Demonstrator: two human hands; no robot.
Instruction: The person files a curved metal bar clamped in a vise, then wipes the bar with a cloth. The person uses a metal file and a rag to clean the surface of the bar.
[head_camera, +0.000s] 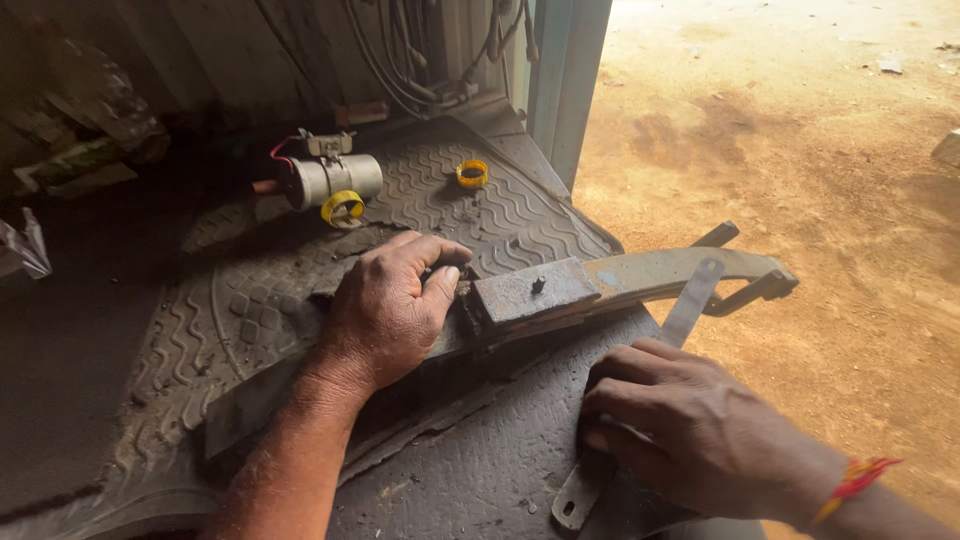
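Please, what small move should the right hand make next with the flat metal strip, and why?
Probably slide the flat metal strip toward the rusty block. The right hand presses the strip on the rubber mat, its far end beside the leaf-spring bar. The left hand steadies the bar at the block, so the work seems centred there.

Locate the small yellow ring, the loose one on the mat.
In the head view, the small yellow ring lies upper centre on the ribbed rubber mat, right of the grey metal cylinder, beyond the left hand.
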